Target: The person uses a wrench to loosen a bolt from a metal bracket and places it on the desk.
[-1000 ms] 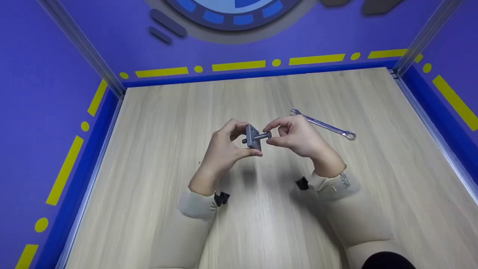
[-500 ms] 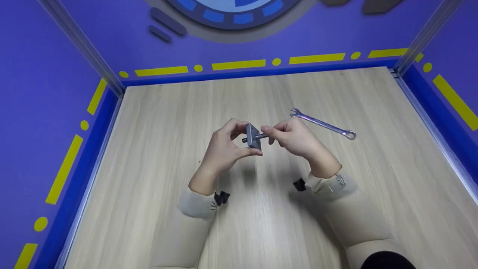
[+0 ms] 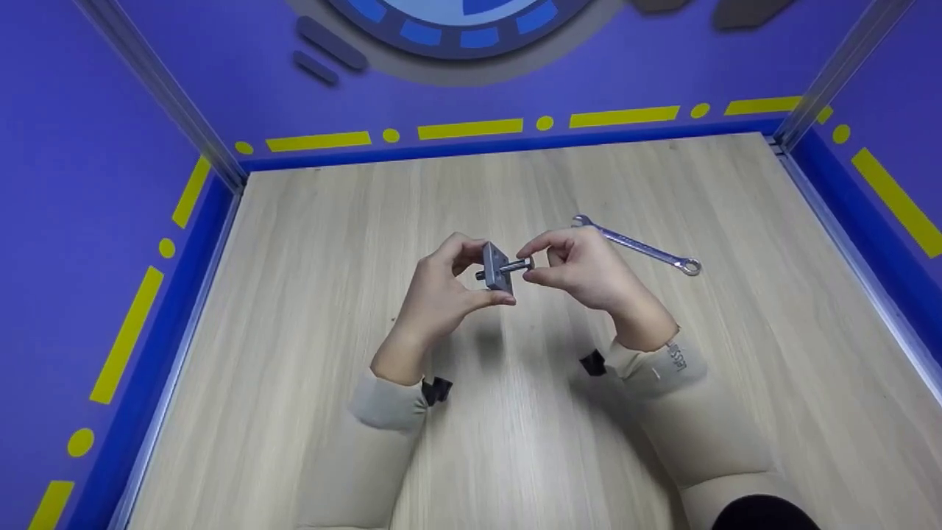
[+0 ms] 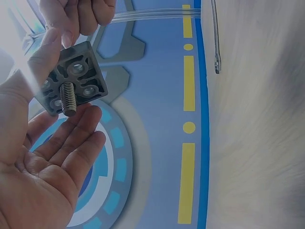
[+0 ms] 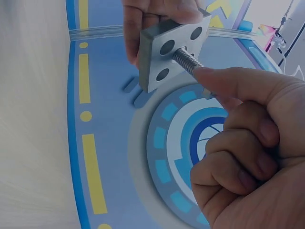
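My left hand (image 3: 440, 291) grips a square grey metal plate (image 3: 496, 268) by its opposite edges, above the table. A threaded bolt (image 3: 515, 266) runs through the plate's middle. Its tip pokes out on the far side, where the left wrist view shows the thread (image 4: 69, 99) between ribbed, ringed holes. Seen from the right wrist, the plate's (image 5: 151, 62) other face is smooth, with round holes near the corners. My right hand (image 3: 581, 269) pinches the bolt's head end between thumb and index finger, the other fingers curled in.
A combination wrench (image 3: 644, 246) lies on the wooden table (image 3: 331, 243), behind and to the right of my right hand. Blue-purple panels (image 3: 471, 103) with yellow markings wall the table at the back and both sides.
My right thumb and fingers have rolled round the bolt's head and back again, the thumb swinging up, then down. The left hand keeps the plate almost still. The wrench has not moved.
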Tool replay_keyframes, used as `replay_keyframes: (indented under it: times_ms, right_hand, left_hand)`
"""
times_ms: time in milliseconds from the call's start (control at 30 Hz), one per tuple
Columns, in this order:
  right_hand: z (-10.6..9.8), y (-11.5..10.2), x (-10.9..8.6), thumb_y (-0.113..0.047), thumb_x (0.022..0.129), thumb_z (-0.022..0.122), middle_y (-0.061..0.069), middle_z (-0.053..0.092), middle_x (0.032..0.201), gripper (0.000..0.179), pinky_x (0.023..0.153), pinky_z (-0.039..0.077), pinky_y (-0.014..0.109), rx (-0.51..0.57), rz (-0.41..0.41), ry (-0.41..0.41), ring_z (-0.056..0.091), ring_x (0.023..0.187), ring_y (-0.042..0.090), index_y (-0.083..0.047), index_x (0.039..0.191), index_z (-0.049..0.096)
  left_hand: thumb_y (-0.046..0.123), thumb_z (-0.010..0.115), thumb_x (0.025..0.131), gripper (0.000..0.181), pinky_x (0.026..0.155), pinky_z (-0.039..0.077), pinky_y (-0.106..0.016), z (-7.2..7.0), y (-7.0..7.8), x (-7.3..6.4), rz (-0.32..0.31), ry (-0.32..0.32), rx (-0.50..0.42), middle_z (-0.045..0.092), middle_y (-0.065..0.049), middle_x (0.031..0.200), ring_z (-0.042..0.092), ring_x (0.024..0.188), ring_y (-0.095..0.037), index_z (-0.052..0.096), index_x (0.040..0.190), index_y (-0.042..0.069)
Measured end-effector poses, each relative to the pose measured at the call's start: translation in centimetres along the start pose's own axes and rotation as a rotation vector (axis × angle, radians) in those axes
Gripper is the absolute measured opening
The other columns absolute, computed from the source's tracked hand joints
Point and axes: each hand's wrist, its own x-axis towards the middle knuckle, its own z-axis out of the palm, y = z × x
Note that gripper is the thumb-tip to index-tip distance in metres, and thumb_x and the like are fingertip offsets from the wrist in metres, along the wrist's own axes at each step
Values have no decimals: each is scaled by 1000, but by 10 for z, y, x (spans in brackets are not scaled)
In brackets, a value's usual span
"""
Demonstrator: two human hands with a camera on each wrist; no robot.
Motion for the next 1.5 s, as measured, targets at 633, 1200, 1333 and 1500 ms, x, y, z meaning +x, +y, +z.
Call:
replay_keyframes:
  times_ms: [633, 1200, 1333, 1500]
  right_hand:
    - [4, 1, 1, -37, 109, 77, -12, 44, 64, 33, 55, 28, 23, -51, 111, -31, 37, 61, 8, -8, 96, 86]
    - [3, 0, 0, -17, 94, 93, -9, 45, 64, 47, 51, 30, 20, -24, 42, -14, 39, 57, 8, -7, 137, 80]
    - [8, -2, 1, -48, 106, 80, -4, 56, 68, 43, 56, 38, 25, -106, 146, -13, 50, 64, 14, -8, 120, 86]
    - [12, -1, 3, -57, 115, 63, -10, 47, 56, 62, 51, 27, 24, -65, 215, -8, 41, 55, 11, -8, 82, 81]
  left_hand:
    - [25, 107, 77, 69, 130, 53, -31, 0, 3, -1, 19, 1, 12, 80, 6, 129, 75, 127, -11, 71, 135, 17]
    - [27, 107, 77, 70, 132, 51, -32, -1, 1, 0, 11, 2, -1, 80, 6, 127, 75, 127, -11, 71, 136, 18]
    - [26, 108, 77, 69, 132, 51, -31, 0, 1, 0, 16, 8, 1, 80, 7, 127, 75, 129, -9, 71, 135, 18]
    - [25, 108, 76, 70, 131, 53, -31, 0, 1, 0, 26, 16, 3, 81, 7, 127, 76, 127, -10, 71, 134, 16]
